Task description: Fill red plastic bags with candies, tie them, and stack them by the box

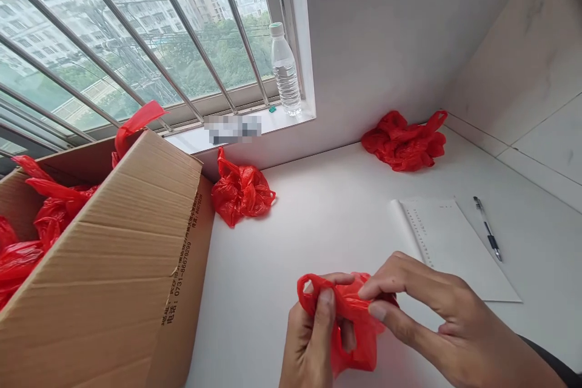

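Note:
A thin red plastic bag (357, 339) is held up between my two hands, above the white table near its front. My left hand (309, 339) grips one side of the bag, thumb pressed on it beside a small loop of handle. With thumb and index finger, my right hand (431, 309) pinches the bag's upper right edge. The lower part of the bag hangs down, and its contents, if any, cannot be made out.
An open cardboard box (122, 236) with several red bags (59, 206) stands at left. Bunched red bags lie near the wall: one beside the box (243, 191), another (404, 140) farther right. A notepad (445, 236), a pen (488, 230) and a water bottle (286, 73) on the sill are also here.

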Tool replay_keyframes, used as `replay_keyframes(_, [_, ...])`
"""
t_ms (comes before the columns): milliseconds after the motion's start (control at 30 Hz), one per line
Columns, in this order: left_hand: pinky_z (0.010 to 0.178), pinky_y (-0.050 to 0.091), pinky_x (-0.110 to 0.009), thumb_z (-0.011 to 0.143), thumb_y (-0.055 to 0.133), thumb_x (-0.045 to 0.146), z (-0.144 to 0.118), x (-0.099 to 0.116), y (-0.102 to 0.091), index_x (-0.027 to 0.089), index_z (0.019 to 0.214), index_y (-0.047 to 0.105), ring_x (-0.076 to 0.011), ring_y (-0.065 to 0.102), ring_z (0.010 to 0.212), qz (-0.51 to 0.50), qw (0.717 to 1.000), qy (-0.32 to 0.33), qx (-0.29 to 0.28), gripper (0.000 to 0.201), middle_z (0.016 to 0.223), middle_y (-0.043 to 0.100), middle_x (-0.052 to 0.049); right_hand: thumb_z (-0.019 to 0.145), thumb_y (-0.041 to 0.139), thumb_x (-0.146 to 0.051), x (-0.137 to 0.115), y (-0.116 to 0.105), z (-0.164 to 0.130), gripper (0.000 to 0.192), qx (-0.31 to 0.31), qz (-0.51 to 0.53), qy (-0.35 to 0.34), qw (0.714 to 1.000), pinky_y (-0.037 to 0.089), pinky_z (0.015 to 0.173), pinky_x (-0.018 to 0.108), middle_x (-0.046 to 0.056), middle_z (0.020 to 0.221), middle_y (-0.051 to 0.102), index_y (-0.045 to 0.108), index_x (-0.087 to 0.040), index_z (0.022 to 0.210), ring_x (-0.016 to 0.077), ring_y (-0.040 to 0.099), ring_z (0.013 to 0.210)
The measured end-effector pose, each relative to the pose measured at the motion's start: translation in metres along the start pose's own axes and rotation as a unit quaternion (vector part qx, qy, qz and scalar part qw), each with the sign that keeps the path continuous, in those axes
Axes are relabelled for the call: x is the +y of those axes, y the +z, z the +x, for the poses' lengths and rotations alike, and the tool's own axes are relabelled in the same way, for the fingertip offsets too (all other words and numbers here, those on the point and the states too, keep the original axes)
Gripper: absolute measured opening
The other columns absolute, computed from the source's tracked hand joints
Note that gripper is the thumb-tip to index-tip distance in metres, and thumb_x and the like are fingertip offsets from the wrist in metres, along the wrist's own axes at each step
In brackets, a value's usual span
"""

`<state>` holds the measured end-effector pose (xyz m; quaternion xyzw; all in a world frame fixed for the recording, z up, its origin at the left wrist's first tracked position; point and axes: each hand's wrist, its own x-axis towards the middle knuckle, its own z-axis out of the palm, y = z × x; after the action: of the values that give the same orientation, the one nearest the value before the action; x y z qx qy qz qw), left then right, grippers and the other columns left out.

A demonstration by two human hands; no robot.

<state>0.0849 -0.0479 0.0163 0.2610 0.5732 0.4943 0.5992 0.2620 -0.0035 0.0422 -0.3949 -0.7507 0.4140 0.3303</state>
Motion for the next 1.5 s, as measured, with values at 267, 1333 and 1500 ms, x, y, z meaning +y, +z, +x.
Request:
replay_keyframes(267, [0.068,0.046,-0.026,0.087,0.074,0.041,0.010,0.011,-0.005,0.020,0.093,0.067,-0.0131,0.056,0.069,-0.027,0.990,0.027,-0.135,0.024,0.080,0.063,-0.002,0.095,0.063,-0.025,0.002,0.009,-0.002,0.010,-0.060,0.124,0.122,0.983,0.054,0.071,0.018,-0.006,0.086,0.070,0.071,-0.030,0.100,0.0100,0.066,0.076])
replay_keyframes(1333, [0.074,0.056,-0.023,0.083,0.066,-0.006,0.037,-0.039,-0.031,0.015,0.121,0.058,-0.0142,0.065,0.097,0.319,0.784,0.529,-0.057,0.044,0.107,0.066,-0.007,0.101,0.051,-0.027,0.048,0.019,0.013,0.009,-0.069,0.134,0.117,0.982,0.048,0.081,0.028,-0.001,0.101,0.063,0.059,-0.024,0.100,0.0132,0.060,0.090])
replay_keyframes(1500, [0.086,0.055,-0.029,0.091,0.058,-0.003,0.030,-0.038,-0.036,0.012,0.143,0.056,-0.0175,0.063,0.106,0.372,0.768,0.515,-0.082,0.054,0.118,0.067,-0.012,0.103,0.049,-0.035,0.049,0.020,0.008,0.011,-0.025,0.148,0.145,0.978,0.050,0.083,0.030,0.000,0.108,0.062,0.057,-0.027,0.103,0.0148,0.062,0.093])
